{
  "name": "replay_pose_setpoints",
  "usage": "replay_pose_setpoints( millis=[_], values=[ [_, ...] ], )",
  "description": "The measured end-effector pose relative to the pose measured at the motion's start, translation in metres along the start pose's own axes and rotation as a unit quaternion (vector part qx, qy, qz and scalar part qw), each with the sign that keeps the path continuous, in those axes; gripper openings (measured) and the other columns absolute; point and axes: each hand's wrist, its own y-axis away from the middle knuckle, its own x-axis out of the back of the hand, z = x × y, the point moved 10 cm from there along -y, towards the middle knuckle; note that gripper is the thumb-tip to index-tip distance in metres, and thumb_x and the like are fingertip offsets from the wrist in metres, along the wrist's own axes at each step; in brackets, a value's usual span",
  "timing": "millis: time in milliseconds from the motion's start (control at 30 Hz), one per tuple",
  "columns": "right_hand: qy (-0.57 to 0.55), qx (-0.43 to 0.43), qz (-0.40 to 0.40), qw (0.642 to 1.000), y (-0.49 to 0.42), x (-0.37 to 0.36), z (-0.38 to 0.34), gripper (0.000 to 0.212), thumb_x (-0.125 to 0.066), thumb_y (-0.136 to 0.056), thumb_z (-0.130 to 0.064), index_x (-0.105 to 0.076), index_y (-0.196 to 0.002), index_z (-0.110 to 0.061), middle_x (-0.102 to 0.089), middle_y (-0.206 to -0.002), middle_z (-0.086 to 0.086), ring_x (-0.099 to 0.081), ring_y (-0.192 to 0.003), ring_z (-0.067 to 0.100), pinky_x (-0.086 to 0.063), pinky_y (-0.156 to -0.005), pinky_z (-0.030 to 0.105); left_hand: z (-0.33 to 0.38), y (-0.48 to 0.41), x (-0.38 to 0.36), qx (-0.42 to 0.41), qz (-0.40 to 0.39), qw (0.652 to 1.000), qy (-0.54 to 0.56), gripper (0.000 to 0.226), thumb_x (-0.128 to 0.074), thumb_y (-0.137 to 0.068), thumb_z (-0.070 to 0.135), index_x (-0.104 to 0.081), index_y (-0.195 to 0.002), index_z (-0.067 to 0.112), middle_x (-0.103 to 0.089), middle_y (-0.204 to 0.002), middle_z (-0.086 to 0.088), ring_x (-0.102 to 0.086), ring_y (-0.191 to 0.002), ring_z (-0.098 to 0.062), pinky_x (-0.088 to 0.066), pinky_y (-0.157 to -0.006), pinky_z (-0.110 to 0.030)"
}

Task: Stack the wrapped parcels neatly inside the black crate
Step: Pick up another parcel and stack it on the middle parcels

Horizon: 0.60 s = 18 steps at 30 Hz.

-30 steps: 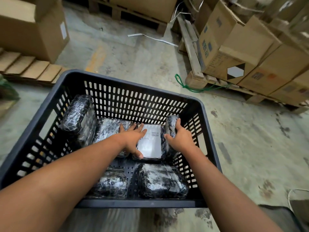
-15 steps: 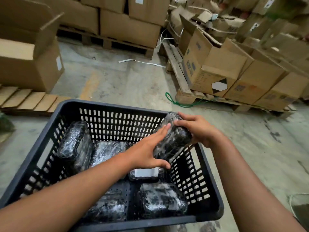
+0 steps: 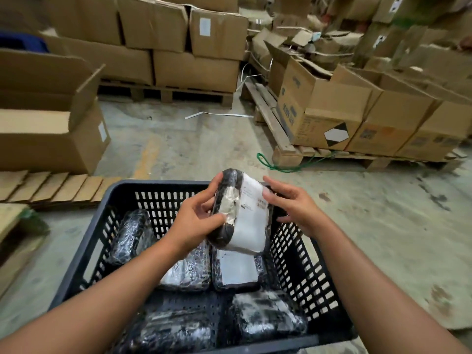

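A black slotted crate (image 3: 122, 192) stands on the concrete floor below me. Above its far half I hold a wrapped parcel (image 3: 249, 226), black with a white label facing me. My left hand (image 3: 196, 221) grips its left edge. My right hand (image 3: 293, 208) touches its right side with fingers spread. Inside the crate lie several wrapped parcels: one leaning on the left wall (image 3: 131, 236), two flat in the middle (image 3: 237, 272), two near the front (image 3: 265, 315).
An open cardboard box (image 3: 51, 129) sits on a pallet at the left. Stacked boxes on pallets (image 3: 332, 111) fill the back and right. A green cord (image 3: 270, 164) and a white strap (image 3: 217, 114) lie on the floor beyond the crate.
Both hands lifted a parcel out from the crate's right wall and turned it so its white label faces me. My view tilted upward.
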Motion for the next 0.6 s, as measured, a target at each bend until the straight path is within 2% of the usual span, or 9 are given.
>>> replay_pose_setpoints(
  millis=[100,200,267,333,367,400,467,533,600],
  values=[
    [-0.092,-0.051,-0.099,0.99,0.0,-0.026,0.029,0.079,-0.091,-0.071,-0.027,-0.059,-0.14,-0.048,-0.07,-0.134,-0.004,-0.067,-0.12,0.024,-0.053,-0.093,0.057,-0.021,0.008,0.007,0.06,0.025,0.997,0.048,0.079,-0.066,-0.076,-0.003,-0.053,-0.142,0.039,-0.07,-0.125,-0.015,-0.068,-0.108,-0.025,-0.059,-0.085,-0.037],
    [0.037,-0.046,-0.128,0.99,-0.003,-0.033,0.04,0.097,-0.097,-0.068,-0.017,-0.051,-0.145,-0.054,-0.058,-0.14,-0.012,-0.06,-0.117,0.018,-0.049,-0.098,0.053,-0.052,0.011,0.014,0.153,0.033,0.986,0.048,0.073,-0.051,-0.093,-0.008,-0.046,-0.146,0.042,-0.069,-0.13,-0.003,-0.071,-0.106,-0.023,-0.061,-0.078,-0.036],
    [0.103,-0.046,-0.127,0.985,-0.005,-0.033,0.048,0.107,-0.098,-0.065,-0.014,-0.045,-0.152,-0.048,-0.049,-0.15,-0.015,-0.056,-0.122,0.015,-0.052,-0.102,0.05,-0.07,0.014,0.022,0.208,-0.003,0.977,-0.046,0.076,-0.063,-0.095,0.006,-0.032,-0.15,0.048,-0.061,-0.14,0.004,-0.07,-0.105,-0.013,-0.06,-0.08,-0.03],
    [0.126,-0.052,-0.125,0.983,-0.007,-0.035,0.057,0.11,-0.098,-0.066,-0.012,-0.041,-0.157,-0.037,-0.04,-0.161,-0.01,-0.048,-0.137,0.019,-0.05,-0.106,0.042,-0.088,0.019,0.027,0.249,-0.072,0.951,-0.166,0.11,-0.084,-0.081,0.027,-0.005,-0.157,0.043,-0.05,-0.143,0.017,-0.066,-0.105,0.004,-0.056,-0.083,-0.019],
    [0.142,-0.056,-0.132,0.98,-0.009,-0.039,0.062,0.111,-0.097,-0.068,-0.011,-0.038,-0.159,-0.032,-0.036,-0.164,-0.008,-0.042,-0.143,0.02,-0.046,-0.109,0.038,-0.098,0.022,0.028,0.27,-0.102,0.933,-0.216,0.128,-0.09,-0.073,0.032,0.007,-0.157,0.039,-0.048,-0.144,0.018,-0.065,-0.104,0.008,-0.055,-0.084,-0.016],
    [0.166,-0.056,-0.14,0.975,-0.012,-0.042,0.065,0.111,-0.096,-0.069,-0.01,-0.035,-0.161,-0.028,-0.034,-0.165,-0.006,-0.037,-0.146,0.019,-0.041,-0.11,0.033,-0.108,0.025,0.028,0.285,-0.129,0.913,-0.263,0.141,-0.093,-0.068,0.034,0.018,-0.155,0.035,-0.046,-0.149,0.013,-0.063,-0.107,0.007,-0.053,-0.088,-0.016],
    [0.225,-0.058,-0.15,0.961,-0.018,-0.048,0.072,0.112,-0.093,-0.072,-0.004,-0.029,-0.163,-0.022,-0.033,-0.166,-0.002,-0.034,-0.147,0.018,-0.031,-0.11,0.026,-0.128,0.03,0.024,0.301,-0.177,0.867,-0.354,0.156,-0.094,-0.063,0.04,0.036,-0.149,0.028,-0.035,-0.16,0.001,-0.054,-0.129,-0.012,-0.043,-0.107,-0.025],
    [0.264,-0.078,-0.145,0.95,-0.025,-0.048,0.079,0.112,-0.089,-0.073,0.003,-0.028,-0.163,-0.025,-0.031,-0.167,-0.001,-0.032,-0.151,0.025,-0.027,-0.118,0.033,-0.146,0.034,0.022,0.296,-0.19,0.837,-0.418,0.161,-0.094,-0.062,0.045,0.043,-0.144,0.024,-0.024,-0.165,-0.006,-0.038,-0.143,-0.025,-0.03,-0.112,-0.027],
    [0.284,-0.095,-0.141,0.944,-0.032,-0.051,0.085,0.112,-0.086,-0.073,0.007,-0.028,-0.162,-0.029,-0.028,-0.169,0.0,-0.03,-0.152,0.031,-0.025,-0.124,0.047,-0.157,0.035,0.025,0.286,-0.17,0.827,-0.453,0.16,-0.093,-0.063,0.044,0.044,-0.143,0.023,-0.029,-0.163,-0.01,-0.04,-0.14,-0.028,-0.03,-0.106,-0.024]
  ],
)
